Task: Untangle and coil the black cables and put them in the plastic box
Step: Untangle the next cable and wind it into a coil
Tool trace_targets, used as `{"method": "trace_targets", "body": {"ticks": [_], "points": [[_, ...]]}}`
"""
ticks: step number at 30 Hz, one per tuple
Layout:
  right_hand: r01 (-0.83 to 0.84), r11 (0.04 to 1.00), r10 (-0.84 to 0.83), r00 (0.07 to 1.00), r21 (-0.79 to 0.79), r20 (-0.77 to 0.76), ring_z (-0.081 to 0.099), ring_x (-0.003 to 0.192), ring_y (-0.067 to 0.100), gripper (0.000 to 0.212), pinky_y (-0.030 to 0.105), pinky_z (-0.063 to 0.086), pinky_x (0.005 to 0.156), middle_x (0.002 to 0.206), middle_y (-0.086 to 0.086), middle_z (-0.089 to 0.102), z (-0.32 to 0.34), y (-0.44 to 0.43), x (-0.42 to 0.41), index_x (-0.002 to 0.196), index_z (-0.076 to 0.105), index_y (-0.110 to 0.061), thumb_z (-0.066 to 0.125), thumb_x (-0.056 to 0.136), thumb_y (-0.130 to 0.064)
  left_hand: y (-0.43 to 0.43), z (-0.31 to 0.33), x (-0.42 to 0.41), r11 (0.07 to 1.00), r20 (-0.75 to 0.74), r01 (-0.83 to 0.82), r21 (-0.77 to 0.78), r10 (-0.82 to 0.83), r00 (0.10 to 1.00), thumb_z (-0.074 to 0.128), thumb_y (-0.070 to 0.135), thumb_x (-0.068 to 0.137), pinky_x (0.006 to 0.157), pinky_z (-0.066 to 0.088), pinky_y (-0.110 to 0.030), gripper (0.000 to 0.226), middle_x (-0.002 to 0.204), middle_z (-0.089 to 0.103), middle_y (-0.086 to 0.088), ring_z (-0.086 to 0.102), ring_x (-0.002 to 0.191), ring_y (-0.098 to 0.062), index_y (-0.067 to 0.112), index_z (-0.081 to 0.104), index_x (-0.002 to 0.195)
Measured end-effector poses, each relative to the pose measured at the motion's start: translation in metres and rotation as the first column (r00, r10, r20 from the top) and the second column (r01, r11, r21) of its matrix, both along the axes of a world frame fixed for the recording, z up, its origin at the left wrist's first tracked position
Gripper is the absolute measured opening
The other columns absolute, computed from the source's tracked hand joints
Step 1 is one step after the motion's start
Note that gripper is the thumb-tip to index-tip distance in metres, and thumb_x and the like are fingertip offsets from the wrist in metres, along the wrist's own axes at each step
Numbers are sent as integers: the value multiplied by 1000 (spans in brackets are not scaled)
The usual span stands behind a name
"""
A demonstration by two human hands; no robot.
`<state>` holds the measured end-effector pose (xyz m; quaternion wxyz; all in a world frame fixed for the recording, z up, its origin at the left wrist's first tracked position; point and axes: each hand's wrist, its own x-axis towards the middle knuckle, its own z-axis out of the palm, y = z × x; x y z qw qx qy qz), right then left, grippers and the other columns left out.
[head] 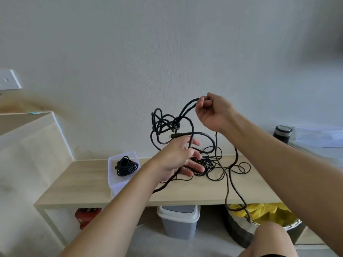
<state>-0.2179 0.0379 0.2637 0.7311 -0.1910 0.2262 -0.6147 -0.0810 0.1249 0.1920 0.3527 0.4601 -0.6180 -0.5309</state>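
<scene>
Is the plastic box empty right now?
No: a coiled black cable already lies inside the plastic box on the wooden bench.

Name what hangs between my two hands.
A knotted tangle of black cable, pinched by the right hand, looping down to the left hand; head view.

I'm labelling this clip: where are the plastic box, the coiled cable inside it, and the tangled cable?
plastic box (117, 188): head view, its front wall.
coiled cable (127, 166): head view, middle of the coil.
tangled cable (167, 125): head view, its raised knot.
</scene>
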Motion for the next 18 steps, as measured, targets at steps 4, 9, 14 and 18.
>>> {"method": "trace_targets", "body": {"ticks": [4, 9, 14, 18], "points": [[-43, 993, -1, 930, -111, -367, 52, 53, 17, 32, 26, 44, 50, 49, 0, 46, -10, 0, -3, 77, 52, -9, 45, 104, -24, -3, -4, 0, 996, -121, -65, -55, 58, 991, 36, -7, 101, 57, 53, -26, 26, 126, 53, -5, 74, 94, -23, 1, 54, 118], [-429, 897, 99, 420, -101, -902, 66, 95, 14, 22, 35, 50, 85, 94, 0, 67, -25, 6, -13, 101, 63, -14, 57, 98, -35, -12, -7, 5, 969, -102, -202, -139, 189, 977, 34, -4, 101, 49, 39, -24, 28, 121, 53, 4, 75, 95, -19, 7, 54, 119], [-578, 815, 17, 106, -48, -994, 51, 60, 12, 20, 26, 42, 58, 74, 0, 62, -22, 14, -13, 91, 68, -6, 59, 98, -22, -15, -11, 7, 965, -68, -229, -125, 222, 973, 34, -2, 101, 49, 36, -24, 28, 119, 57, 1, 75, 94, -19, 6, 55, 118], [-500, 858, -146, -20, -117, -989, 41, 54, 12, 21, 25, 36, 52, 64, 0, 51, -29, 6, -21, 91, 68, -4, 51, 100, -13, -21, -7, 14, 959, -25, -273, -74, 272, 962, 37, -3, 99, 45, 31, -23, 27, 85, 70, -3, 63, 70, -17, 8, 60, 108]]}}
